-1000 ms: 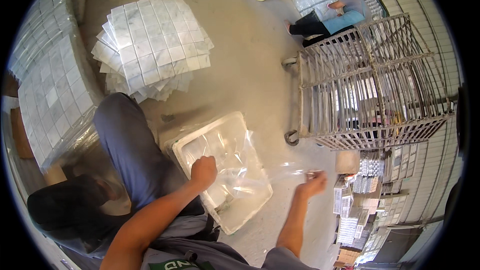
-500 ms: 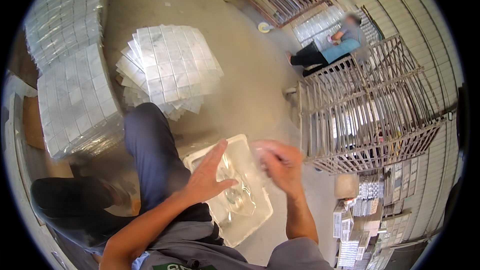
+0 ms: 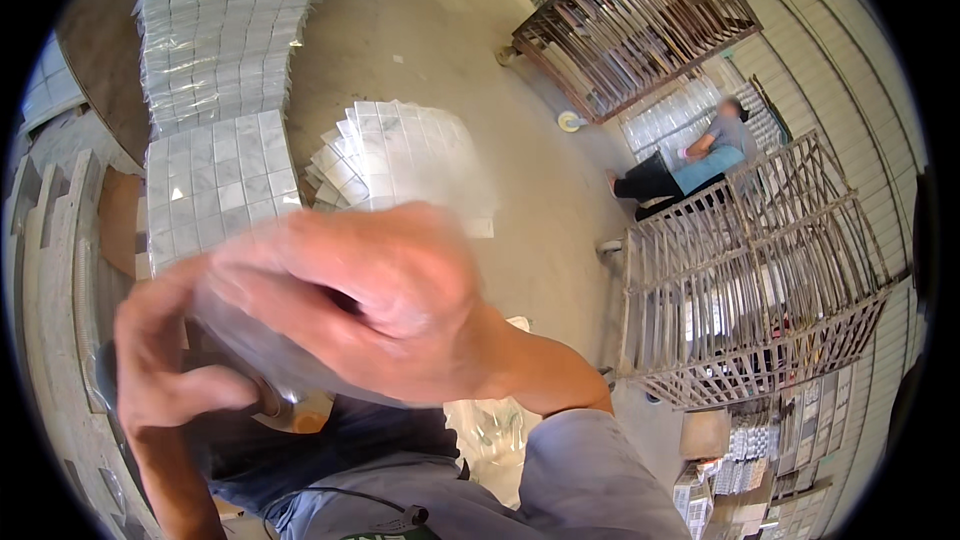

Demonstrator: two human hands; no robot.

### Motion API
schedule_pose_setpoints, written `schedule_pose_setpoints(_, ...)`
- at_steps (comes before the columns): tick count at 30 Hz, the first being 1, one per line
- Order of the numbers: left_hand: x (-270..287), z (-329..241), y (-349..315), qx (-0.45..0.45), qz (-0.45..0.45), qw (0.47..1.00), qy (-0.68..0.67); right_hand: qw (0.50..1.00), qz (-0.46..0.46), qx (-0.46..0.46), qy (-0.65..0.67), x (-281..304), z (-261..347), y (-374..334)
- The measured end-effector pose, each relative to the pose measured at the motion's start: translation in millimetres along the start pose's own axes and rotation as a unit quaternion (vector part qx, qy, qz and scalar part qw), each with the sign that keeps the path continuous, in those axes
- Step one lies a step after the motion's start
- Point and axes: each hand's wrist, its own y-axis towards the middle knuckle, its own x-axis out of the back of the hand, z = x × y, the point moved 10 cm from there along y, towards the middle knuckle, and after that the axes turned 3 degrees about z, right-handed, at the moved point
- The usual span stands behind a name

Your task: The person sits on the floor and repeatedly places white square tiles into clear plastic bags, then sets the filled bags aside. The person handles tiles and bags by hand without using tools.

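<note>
My right hand [image 3: 375, 290] is raised large in the middle, blurred, its fingers curled and pressed together toward the left. Whatever lies inside them, if anything, is hidden. My left hand [image 3: 165, 350] stands beside it on the left, thumb stretched out and apart from the bent fingers, whose tips pass close to the right hand. Nothing shows in the left palm. Below my right forearm part of a pale tub [image 3: 490, 440] with crinkled clear plastic in it is visible. Beyond my hands sits a fanned stack of white marble tile sheets [image 3: 415, 155].
A tall stack of plastic-wrapped tile sheets [image 3: 225, 170] rises at the left. Metal slatted racks [image 3: 740, 270] on wheels stand at the right, another rack [image 3: 635, 25] farther back. A person [image 3: 705, 155] sits between them. Boxes [image 3: 705, 435] are piled at lower right.
Both hands have left the tub, rising and moving left, nearer to me. The right hand now crosses in front of my knee. The view has shifted, so the stacks appear lower and farther right.
</note>
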Motion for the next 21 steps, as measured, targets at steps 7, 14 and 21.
schedule_pose_setpoints(7, 42.0, -34.8, -8.7, 0.02, -0.21, 0.965, 0.157, 0.994, -0.007, 0.027, -0.106, -57.0, -11.4, 16.0)
schedule_pose_setpoints(14, 59.1, 6.4, -8.8, 0.101, -0.154, 0.981, 0.064, 0.922, 0.041, -0.287, 0.256, -64.7, -92.6, 13.6)
schedule_pose_setpoints(21, 80.1, 12.7, 0.9, 0.051, -0.241, 0.967, 0.059, 0.905, 0.19, -0.286, 0.251, -89.1, -114.1, -12.8)
